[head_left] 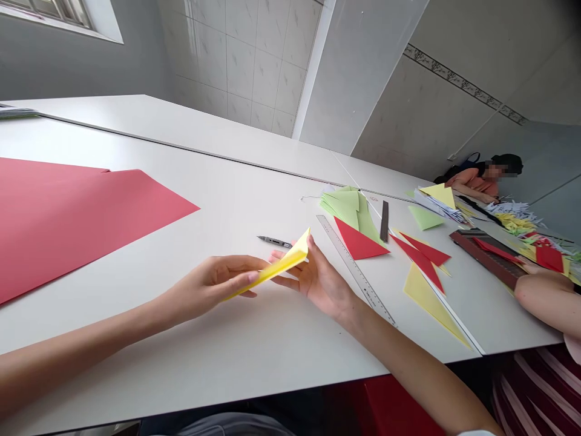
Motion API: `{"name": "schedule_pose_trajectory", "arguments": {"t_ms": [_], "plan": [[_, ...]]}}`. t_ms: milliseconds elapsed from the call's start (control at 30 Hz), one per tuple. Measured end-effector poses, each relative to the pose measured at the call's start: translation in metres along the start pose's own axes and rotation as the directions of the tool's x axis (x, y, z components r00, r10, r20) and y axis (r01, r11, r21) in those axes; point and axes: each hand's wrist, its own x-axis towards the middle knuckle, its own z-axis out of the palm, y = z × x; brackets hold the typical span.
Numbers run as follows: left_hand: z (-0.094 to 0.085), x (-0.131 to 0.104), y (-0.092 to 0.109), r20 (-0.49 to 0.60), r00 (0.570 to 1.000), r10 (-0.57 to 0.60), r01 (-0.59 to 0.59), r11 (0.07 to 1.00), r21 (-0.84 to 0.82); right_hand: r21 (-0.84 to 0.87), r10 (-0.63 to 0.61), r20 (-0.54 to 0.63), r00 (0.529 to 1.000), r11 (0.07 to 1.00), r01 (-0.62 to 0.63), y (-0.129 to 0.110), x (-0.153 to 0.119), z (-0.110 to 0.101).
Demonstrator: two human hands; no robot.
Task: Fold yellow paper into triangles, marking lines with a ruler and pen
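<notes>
A folded piece of yellow paper (284,261) is held above the white table, tilted up to the right. My left hand (224,275) pinches its lower left end between thumb and fingers. At the upper right end, my right hand (320,272) has its thumb against the paper, with the fingers partly behind it. Just behind my hands lies a grey pen (275,241), its right end hidden by the fingers. A clear ruler (356,269) lies to the right of my right hand, close to a red paper triangle (361,240).
Large red sheets (91,221) cover the table's left side. A stack of green paper (347,209), a dark ruler (385,221) and a yellow triangle (433,303) lie to the right. Farther right, a co-worker's arm (544,303) reaches by a paper trimmer (485,257). Another person (481,178) sits beyond.
</notes>
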Motion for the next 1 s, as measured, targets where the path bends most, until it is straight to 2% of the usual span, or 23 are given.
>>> {"name": "schedule_pose_trajectory", "arguments": {"t_ms": [133, 333, 533, 700, 833, 1000], "plan": [[0.001, -0.004, 0.0, -0.202, 0.979, 0.024, -0.018, 0.999, 0.029, -0.017, -0.012, 0.043, 0.999, 1.0, 0.013, -0.001, 0.001, 0.0], [-0.002, -0.006, 0.003, -0.281, 0.945, -0.166, 0.126, 0.98, -0.157, -0.082, 0.027, -0.024, 0.999, 0.996, -0.029, 0.009, -0.001, -0.008], [-0.002, -0.011, 0.009, -0.219, 0.947, -0.236, 0.182, 0.953, -0.244, -0.141, 0.048, 0.013, 0.999, 0.989, -0.046, 0.01, -0.002, -0.011], [-0.004, -0.01, 0.006, -0.135, 0.951, -0.278, 0.224, 0.921, -0.318, -0.194, 0.052, -0.013, 0.999, 0.98, -0.054, 0.006, -0.003, -0.012], [-0.007, -0.006, 0.003, -0.093, 0.94, -0.328, 0.269, 0.882, -0.386, -0.237, 0.027, -0.024, 0.999, 0.971, -0.032, 0.005, -0.002, -0.017], [-0.004, -0.004, 0.003, -0.059, 0.943, -0.326, 0.27, 0.859, -0.435, -0.276, -0.014, -0.043, 0.999, 0.961, 0.001, 0.003, -0.003, -0.023]]}}
